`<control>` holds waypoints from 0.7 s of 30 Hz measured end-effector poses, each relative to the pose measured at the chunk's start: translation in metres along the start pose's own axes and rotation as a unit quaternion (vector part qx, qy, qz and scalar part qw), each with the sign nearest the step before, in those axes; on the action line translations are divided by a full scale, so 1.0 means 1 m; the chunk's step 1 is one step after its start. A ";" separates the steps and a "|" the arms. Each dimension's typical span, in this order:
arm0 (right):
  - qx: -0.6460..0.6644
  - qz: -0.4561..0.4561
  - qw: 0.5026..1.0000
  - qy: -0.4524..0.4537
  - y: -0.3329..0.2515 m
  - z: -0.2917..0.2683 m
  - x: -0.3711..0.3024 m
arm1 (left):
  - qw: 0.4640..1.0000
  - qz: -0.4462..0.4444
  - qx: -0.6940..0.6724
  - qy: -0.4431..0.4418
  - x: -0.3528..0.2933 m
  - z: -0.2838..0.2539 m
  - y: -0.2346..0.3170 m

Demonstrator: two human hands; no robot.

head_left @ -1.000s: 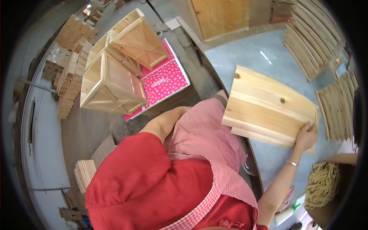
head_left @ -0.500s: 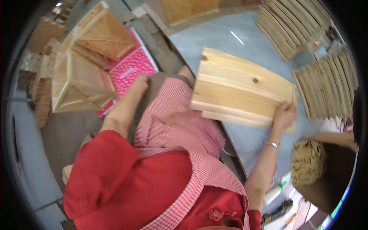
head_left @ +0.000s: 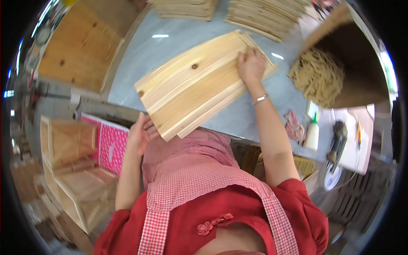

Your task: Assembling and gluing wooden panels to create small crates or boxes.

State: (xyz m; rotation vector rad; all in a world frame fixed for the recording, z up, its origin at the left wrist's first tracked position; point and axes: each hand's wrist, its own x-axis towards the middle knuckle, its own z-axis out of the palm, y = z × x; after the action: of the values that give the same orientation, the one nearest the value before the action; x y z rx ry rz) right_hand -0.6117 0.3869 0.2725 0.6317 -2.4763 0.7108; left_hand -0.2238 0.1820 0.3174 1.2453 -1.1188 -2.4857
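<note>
A pale wooden panel (head_left: 199, 80) made of joined boards, with dark knots and an arched far edge, lies tilted over the grey table (head_left: 131, 80). Its lower left end juts past the table's near edge toward my apron. My right hand (head_left: 252, 66) grips the panel's right end, where a narrow strip runs across. Beside the lower left end is my left hand (head_left: 139, 135), fingers loosely stretched toward the panel's edge. Whether those fingertips touch it I cannot tell.
Stacks of wooden slats (head_left: 263, 19) stand at the back. On the right are a box (head_left: 361, 63) with a tan stringy bundle (head_left: 318, 76), a white bottle (head_left: 312, 135), a pink cloth (head_left: 295, 126) and a dark tool (head_left: 337, 142). Wooden crates (head_left: 76, 140) stand left, by a pink patterned sheet (head_left: 112, 146).
My view has swung rightward, away from the crates. My left hand has come up from beside the crates to the panel's left end. My right hand still holds the right end.
</note>
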 end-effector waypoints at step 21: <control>0.030 0.004 1.000 0.006 -0.003 -0.004 0.000 | 0.698 0.072 0.685 -0.196 0.020 -0.014 0.090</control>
State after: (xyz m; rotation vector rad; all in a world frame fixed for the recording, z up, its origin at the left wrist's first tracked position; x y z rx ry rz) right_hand -0.6088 0.3874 0.2766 0.6378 -2.4552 0.7923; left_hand -0.2435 0.1020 0.3603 0.5624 -3.2695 -1.4992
